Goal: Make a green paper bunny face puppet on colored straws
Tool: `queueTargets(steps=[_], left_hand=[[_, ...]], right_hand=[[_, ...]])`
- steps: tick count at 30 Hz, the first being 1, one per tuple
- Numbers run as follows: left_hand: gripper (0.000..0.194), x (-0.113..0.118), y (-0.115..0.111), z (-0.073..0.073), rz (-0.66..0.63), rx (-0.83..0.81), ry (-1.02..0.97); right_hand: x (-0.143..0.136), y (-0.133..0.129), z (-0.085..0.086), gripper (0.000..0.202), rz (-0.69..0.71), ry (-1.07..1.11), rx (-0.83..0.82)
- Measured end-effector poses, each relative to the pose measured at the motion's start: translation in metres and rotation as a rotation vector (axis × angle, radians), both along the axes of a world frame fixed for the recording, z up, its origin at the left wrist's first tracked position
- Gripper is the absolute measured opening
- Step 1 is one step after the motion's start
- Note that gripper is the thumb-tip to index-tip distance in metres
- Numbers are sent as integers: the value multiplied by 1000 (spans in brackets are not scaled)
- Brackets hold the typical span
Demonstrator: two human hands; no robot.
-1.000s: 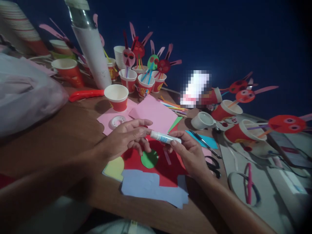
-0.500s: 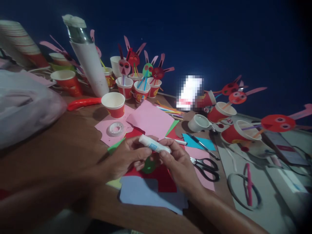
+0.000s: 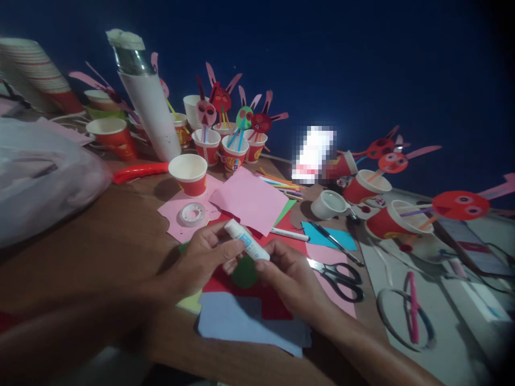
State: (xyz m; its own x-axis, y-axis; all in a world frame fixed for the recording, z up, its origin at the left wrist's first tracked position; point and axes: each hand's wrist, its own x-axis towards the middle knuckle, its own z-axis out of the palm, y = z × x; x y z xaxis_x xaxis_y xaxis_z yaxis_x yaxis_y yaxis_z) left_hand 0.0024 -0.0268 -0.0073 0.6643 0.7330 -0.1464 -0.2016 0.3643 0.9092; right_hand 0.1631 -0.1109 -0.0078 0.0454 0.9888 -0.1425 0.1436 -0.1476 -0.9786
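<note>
A white glue stick with a blue label is held between both hands above the papers, tilted with its upper end to the left. My left hand pinches its upper part with thumb and fingers. At its lower right end, my right hand grips it, thumb in front. Beneath them lies a round green paper piece on red paper. Pale blue paper is nearer to me, and a pink sheet lies just beyond the hands.
Black-handled scissors, a black pen and a white marker lie right. A tape roll and paper cup stand left of centre. Behind are a tall flask and rabbit-faced cups; a plastic bag sits left.
The glue stick has tilted more steeply, its right end dropping. My right hand has shifted slightly left and down, and more of the green circle shows.
</note>
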Motion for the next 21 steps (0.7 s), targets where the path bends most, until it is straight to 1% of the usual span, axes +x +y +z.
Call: queueTargets(steps=[2,3,4,5,7,8,10,12,13,14,15,18,19,20,21], left_hand=[[17,1,0,-1,-3,-9,14],[17,2,0,-1,-4,-10,17],[18,2,0,-2,-6,-8,20],[18,2,0,-2,-8,-1,20],[19,2,1,-2,-13,13,24],[20,1,1,-2,-17,23,27],[19,0,2,-2,-38,41,38],[19,0,2,-2,-58,48,46],[19,-1,2,-2,-61,51,47],[19,-1,3,-3,-58,52,49],[19,0,3,-3,-51,51,50],[17,1,2,-4,-39,31,43],[17,2,2,-4,-42,19,38],[17,2,1,-4,-44,8,35],[17,2,1,-4,-46,2,32]], right_hand=[[1,-2,1,23,-87,-312,107],[1,-3,1,22,-107,-414,130],[2,-3,1,22,-111,-452,131],[2,-3,1,23,-104,-422,120],[3,-2,2,24,-36,-243,78],[3,-1,2,26,21,-134,54],[4,2,4,40,154,48,-6],[5,3,5,50,240,128,-71],[5,3,5,50,243,113,-77],[5,3,4,47,223,44,-56],[6,3,3,42,183,-81,-7],[6,1,-1,30,-3,-618,256],[7,1,-3,28,-57,-763,340],[7,1,-4,26,-98,-862,409],[7,0,-4,26,-123,-906,448]])
